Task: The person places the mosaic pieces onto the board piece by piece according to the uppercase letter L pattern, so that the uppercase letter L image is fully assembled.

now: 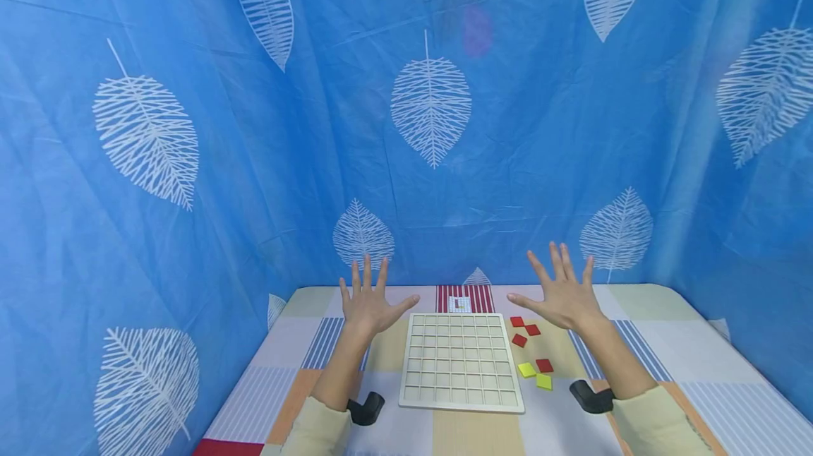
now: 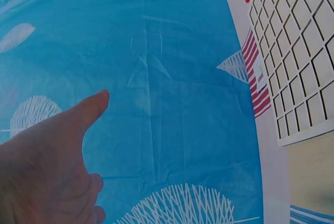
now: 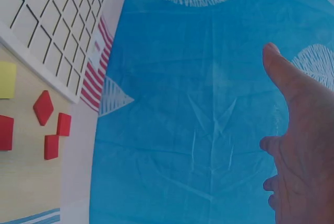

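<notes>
Both hands are raised above the table with fingers spread, holding nothing. My left hand is over the left side of a white grid board, apart from it. My right hand is up on the right, beyond several red square tiles and two yellow square tiles lying flat beside the board. Part of the left hand shows in the left wrist view, thumb pointing out. In the right wrist view the right hand appears at the right edge, with the grid board opposite.
A small card with a printed grid lies behind the board on a red-striped patch. Patchwork cloth covers the table. Blue curtains with white leaf prints hang behind and at both sides. Each wrist carries a black device.
</notes>
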Demonstrator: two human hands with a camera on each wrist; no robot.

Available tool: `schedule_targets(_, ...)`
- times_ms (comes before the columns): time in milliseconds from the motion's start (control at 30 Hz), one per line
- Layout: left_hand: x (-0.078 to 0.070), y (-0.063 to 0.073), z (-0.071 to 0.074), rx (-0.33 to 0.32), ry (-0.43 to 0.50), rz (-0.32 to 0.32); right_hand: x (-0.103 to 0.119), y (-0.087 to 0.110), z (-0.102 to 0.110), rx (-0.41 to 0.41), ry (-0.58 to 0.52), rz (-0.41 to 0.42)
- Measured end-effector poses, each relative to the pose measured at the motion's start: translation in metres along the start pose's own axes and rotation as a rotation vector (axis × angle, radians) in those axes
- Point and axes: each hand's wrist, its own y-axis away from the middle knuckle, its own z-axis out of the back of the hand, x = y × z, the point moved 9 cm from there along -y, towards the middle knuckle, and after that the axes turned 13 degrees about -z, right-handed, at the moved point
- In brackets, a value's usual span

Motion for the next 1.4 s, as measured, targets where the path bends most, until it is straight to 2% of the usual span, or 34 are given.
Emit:
schedule_targets(133, -0.001, -0.001, -0.002, 0.000, 0.011, -0.001, 0.000, 0.000, -0.001, 0.003, -0.011, 0.005)
schedule_targets(233, -0.002, -0.001, -0.005, -0.023, 0.052, -0.010, -0.003, -0.001, -0.002, 0.002, -0.067, 0.008)
schedule_targets(333, -0.001, 0.000, -0.009, -0.064, 0.144, -0.027, -0.010, -0.005, -0.006, -0.026, -0.187, 0.010)
schedule_targets(433, 0.000, 0.004, -0.018, -0.110, 0.244, -0.058, -0.022, -0.008, -0.015, -0.054, -0.361, 0.007)
schedule_targets(467, 0.001, 0.005, -0.023, -0.123, 0.278, -0.067, -0.033, -0.013, -0.030, -0.051, -0.456, 0.036)
schedule_targets(500, 0.002, 0.007, -0.028, -0.137, 0.311, -0.077, -0.039, -0.014, -0.036, -0.040, -0.513, 0.019)
schedule_targets(567, 0.005, 0.012, -0.042, -0.162, 0.378, -0.087, -0.052, -0.017, -0.057, -0.018, -0.600, -0.016)
schedule_targets(633, 0.009, 0.017, -0.057, -0.177, 0.453, -0.077, -0.062, -0.019, -0.077, 0.038, -0.645, -0.070)
schedule_targets(667, 0.011, 0.020, -0.066, -0.184, 0.482, -0.069, -0.066, -0.019, -0.089, 0.071, -0.649, -0.093)
schedule_targets(700, 0.013, 0.022, -0.075, -0.186, 0.501, -0.057, -0.063, -0.015, -0.090, 0.099, -0.616, -0.151)
schedule_targets(900, 0.019, 0.029, -0.127, -0.162, 0.593, 0.032, -0.080, -0.008, -0.147, 0.338, -0.573, -0.282)
schedule_targets(1000, 0.021, 0.033, -0.146, -0.157, 0.621, 0.054, -0.085, -0.004, -0.165, 0.407, -0.534, -0.302)
schedule_targets(1067, 0.023, 0.037, -0.157, -0.142, 0.615, 0.072, -0.089, -0.001, -0.170, 0.418, -0.516, -0.300)
schedule_targets(1167, 0.022, 0.043, -0.168, -0.116, 0.551, 0.071, -0.090, 0.001, -0.170, 0.379, -0.466, -0.229)
schedule_targets(1300, 0.017, 0.047, -0.169, -0.119, 0.466, 0.023, -0.094, 0.005, -0.167, 0.330, -0.452, -0.181)
schedule_targets(1400, 0.014, 0.049, -0.170, -0.111, 0.431, -0.002, -0.096, 0.009, -0.165, 0.305, -0.462, -0.199)
